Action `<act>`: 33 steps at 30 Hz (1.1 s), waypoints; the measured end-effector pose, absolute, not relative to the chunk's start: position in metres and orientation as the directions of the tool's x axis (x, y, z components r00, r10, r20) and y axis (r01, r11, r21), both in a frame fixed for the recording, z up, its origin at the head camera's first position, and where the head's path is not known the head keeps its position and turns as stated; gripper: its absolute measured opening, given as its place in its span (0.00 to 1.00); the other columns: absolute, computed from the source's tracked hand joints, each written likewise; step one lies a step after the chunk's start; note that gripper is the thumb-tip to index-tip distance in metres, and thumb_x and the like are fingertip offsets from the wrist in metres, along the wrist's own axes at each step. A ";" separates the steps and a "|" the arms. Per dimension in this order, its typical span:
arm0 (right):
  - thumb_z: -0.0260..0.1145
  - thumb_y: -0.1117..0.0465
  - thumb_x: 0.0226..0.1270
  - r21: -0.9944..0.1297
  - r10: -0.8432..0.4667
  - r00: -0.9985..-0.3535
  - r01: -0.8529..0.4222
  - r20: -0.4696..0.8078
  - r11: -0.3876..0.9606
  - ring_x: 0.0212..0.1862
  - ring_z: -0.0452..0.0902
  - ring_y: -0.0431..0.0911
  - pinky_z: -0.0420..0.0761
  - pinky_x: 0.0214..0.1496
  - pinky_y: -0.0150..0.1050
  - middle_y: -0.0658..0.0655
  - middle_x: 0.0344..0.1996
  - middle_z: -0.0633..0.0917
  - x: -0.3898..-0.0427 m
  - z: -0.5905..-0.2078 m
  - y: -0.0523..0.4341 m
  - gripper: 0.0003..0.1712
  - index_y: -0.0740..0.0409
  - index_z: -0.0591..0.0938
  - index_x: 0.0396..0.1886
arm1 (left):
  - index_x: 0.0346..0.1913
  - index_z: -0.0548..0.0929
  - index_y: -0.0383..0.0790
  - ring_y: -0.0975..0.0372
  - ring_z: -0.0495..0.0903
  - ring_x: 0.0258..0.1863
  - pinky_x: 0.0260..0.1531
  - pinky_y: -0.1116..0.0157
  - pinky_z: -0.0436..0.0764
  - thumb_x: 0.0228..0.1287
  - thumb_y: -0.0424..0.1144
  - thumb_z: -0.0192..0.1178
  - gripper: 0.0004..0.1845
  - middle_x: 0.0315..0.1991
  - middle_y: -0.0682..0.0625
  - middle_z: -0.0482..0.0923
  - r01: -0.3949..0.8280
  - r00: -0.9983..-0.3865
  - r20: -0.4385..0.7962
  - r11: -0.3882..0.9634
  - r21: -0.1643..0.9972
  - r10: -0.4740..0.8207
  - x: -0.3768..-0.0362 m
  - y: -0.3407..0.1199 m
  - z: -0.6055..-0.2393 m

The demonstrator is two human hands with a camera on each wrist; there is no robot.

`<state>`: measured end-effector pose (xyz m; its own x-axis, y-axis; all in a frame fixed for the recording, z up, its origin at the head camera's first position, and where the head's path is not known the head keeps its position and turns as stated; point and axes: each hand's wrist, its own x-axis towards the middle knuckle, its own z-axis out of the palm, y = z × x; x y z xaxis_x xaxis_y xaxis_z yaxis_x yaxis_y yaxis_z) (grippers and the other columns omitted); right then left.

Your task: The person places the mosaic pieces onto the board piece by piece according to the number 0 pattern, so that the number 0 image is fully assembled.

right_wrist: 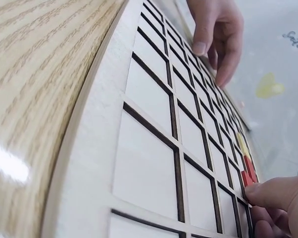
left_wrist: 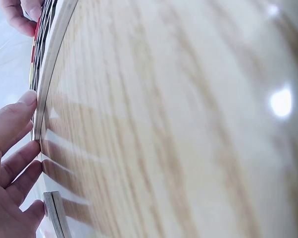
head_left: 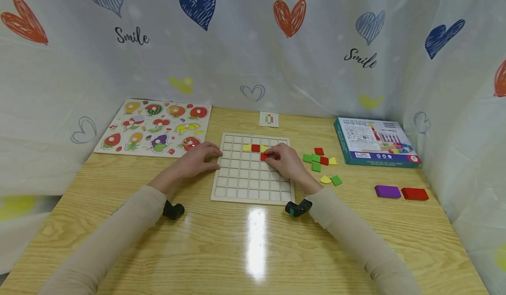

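A pale wooden grid board lies in the middle of the table. Near its far side, a red square tile sits in a cell between two yellow pieces, the left yellow piece being in plain sight. My right hand reaches over the board's right part, thumb and fingertips pinching another red square tile in the row just nearer. At the board's left edge rests my left hand; its thumb touches the rim while the other fingers extend loosely beside it.
Right of the board lie loose green tiles, red tiles and yellow quarter-round pieces. Beyond it is a small pattern card. A fruit puzzle stands left; a box, a purple block and a red block lie right.
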<state>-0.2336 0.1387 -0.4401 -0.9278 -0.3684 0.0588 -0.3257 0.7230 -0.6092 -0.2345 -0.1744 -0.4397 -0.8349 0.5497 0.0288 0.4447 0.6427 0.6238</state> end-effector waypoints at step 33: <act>0.62 0.46 0.71 -0.840 0.059 -0.988 0.151 -0.141 0.522 0.56 0.74 0.51 0.77 0.44 0.31 0.58 0.61 0.76 -0.207 -0.434 0.259 0.29 0.53 0.75 0.67 | 0.55 0.81 0.34 0.48 0.71 0.60 0.62 0.48 0.69 0.63 0.39 0.68 0.20 0.58 0.40 0.74 0.461 -0.829 0.055 0.623 0.632 0.557 -0.233 -0.175 -0.440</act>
